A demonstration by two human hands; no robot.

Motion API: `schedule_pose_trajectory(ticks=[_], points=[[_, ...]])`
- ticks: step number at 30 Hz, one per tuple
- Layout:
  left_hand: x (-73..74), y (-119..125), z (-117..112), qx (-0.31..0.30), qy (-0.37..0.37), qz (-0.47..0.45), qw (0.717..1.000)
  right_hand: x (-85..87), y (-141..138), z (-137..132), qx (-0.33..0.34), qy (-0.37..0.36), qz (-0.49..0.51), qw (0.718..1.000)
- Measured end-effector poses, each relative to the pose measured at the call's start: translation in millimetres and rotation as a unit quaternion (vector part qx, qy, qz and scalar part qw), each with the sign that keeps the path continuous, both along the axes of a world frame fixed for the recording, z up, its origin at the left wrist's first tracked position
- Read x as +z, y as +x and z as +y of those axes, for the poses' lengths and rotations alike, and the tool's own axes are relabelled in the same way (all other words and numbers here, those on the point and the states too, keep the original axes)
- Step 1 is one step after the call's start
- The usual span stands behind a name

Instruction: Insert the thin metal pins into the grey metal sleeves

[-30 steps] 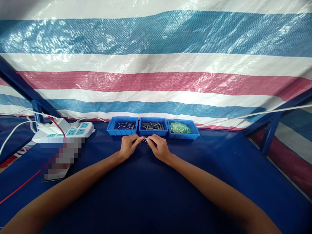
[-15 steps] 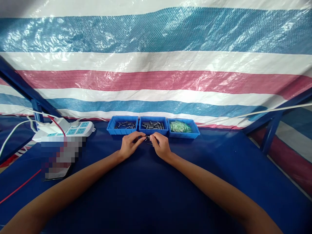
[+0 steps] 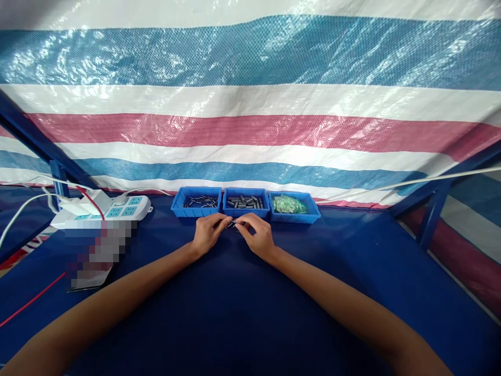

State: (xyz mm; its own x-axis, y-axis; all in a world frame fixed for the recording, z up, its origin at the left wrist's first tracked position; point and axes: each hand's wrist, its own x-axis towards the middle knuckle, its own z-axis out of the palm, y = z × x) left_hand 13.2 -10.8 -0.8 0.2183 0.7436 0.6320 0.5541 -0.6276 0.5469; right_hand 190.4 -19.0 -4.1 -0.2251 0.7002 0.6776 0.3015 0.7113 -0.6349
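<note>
My left hand is closed in a pinch in front of the blue bins, its thumb and forefinger pressed together on a tiny part I cannot make out. Facing it, my right hand also pinches, with its fingertips on the end of a thin, dark, metallic piece that lies between both hands. A few similar slim pieces seem to lie on the table just below the fingertips; they are too small to tell apart. Behind my hands, the middle blue bin holds short dark grey cylinders.
The left blue bin holds thin metal pins. Green and clear plastic wrapping fills the right blue bin. A white power strip with cables and a blurred flat object are at left. Striped sheeting hangs behind.
My right fingertips have shifted slightly left, closer to my left fingertips. The left hand has hardly moved, and the bins stay in place.
</note>
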Motion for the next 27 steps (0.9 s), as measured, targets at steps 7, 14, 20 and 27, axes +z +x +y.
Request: schedule_pose_trajectory(ticks=[7, 14, 20, 27], points=[[0.7, -0.8, -1.2, -0.042, 0.018, 0.012, 0.999, 4.5, 0.8, 1.7, -0.047, -0.01, -0.01, 0.999], [0.7, -0.8, -1.0, -0.081, 0.06, -0.009, 0.995, 4.7, 0.5, 2.5, -0.049, -0.021, -0.027, 0.998], [1.1, -0.3, -1.7, -0.073, 0.044, -0.015, 0.996, 4.7, 0.1, 2.0, -0.044, -0.019, -0.019, 0.999], [2.3, 0.1, -2.2, -0.029, 0.011, -0.009, 0.999, 1.8, -0.3, 0.6, -0.026, -0.031, 0.02, 0.999]])
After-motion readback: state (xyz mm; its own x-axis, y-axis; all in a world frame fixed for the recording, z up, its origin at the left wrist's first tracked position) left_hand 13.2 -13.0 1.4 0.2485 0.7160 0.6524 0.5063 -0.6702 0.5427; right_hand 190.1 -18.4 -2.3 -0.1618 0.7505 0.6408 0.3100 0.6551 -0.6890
